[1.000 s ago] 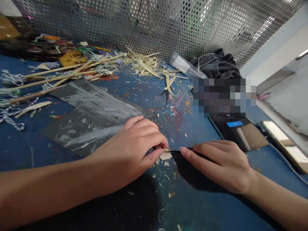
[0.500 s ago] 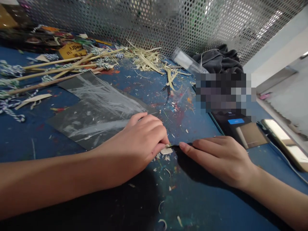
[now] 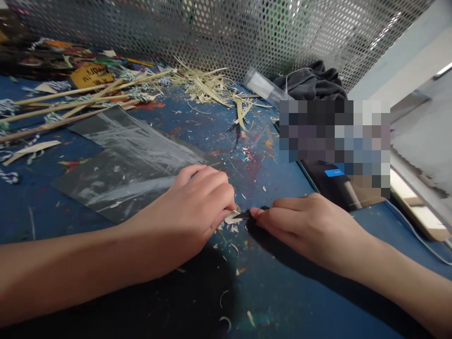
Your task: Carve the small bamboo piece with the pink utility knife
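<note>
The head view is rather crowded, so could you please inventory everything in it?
Pale piece: one, cream, at left fingertips
Blade: one, dark, against pale piece
Table: one, paint-stained blue, beneath
Dark sheets: apparently two, scuffed grey, left
Sticks: several, tan, far left, cords around them
Yellow label: one, behind sticks
Shavings: many, pale, mostly back centre
Clear case: one, back right
Cloth: one, dark grey, back right
Tablet: one, black, right, partly pixelated
Phone: one, pale-edged, far right
Cable: one, whitish, beside phone
Mesh panel: one, silvery, back
Left hand, right hand: bare, centre
</note>
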Tool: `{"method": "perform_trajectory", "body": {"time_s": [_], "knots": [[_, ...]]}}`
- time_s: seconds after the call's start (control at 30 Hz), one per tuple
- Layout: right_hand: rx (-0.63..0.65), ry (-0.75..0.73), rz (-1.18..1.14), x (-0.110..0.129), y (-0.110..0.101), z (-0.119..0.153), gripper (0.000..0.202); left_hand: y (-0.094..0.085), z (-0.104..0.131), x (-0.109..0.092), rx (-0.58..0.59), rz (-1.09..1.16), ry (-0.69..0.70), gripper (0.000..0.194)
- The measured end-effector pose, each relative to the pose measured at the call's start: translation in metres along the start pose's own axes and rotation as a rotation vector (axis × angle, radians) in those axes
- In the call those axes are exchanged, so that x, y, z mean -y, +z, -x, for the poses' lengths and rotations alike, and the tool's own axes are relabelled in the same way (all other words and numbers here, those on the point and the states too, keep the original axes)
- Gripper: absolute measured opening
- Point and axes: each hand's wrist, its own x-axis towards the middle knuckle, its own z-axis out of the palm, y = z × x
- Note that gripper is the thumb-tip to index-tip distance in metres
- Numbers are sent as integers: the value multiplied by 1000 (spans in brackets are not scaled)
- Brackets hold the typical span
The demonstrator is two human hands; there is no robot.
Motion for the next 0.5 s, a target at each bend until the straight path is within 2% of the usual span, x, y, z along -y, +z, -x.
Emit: {"method": "perform_trajectory", "body": {"time_s": [0.1, 0.17, 0.27, 0.37, 0.5], "knots": [[27, 1, -34, 1, 0, 2, 28, 0, 3, 0, -36, -42, 36, 19], [-36, -49, 10, -1, 1, 5, 25, -1, 2, 1, -35, -15, 11, 20], [-192, -165, 156, -5, 3, 9, 16, -6, -1, 4, 32, 102, -66, 19], [-317, -217, 266, -7, 4, 9, 17, -10, -3, 8, 76, 186, -103, 16], [-331, -246, 353, -8, 7, 6, 16, -11, -3, 10, 60, 221, -131, 17]]}}
